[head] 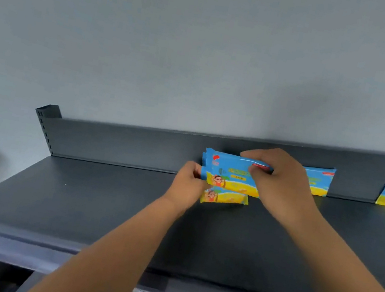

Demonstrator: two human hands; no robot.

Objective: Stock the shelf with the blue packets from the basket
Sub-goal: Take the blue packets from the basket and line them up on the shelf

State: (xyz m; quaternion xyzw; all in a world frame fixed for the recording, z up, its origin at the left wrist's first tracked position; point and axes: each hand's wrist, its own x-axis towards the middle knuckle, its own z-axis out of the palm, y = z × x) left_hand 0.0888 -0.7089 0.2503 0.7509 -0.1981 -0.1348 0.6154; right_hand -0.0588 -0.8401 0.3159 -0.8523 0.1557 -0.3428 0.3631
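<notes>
Both hands [236,182] closed on blue packets [230,172] — above shelf [98,206]

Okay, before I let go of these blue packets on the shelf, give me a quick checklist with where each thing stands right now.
1. Left hand grips the held packets: ok.
2. Right hand pinches their top edge: ok.
3. Held packets upright against the shelf's back panel: cannot tell.
4. Bare shelf to the left: ok.
5. Neighbouring packet upright: ok.
6. Basket in view: not ok.
</notes>
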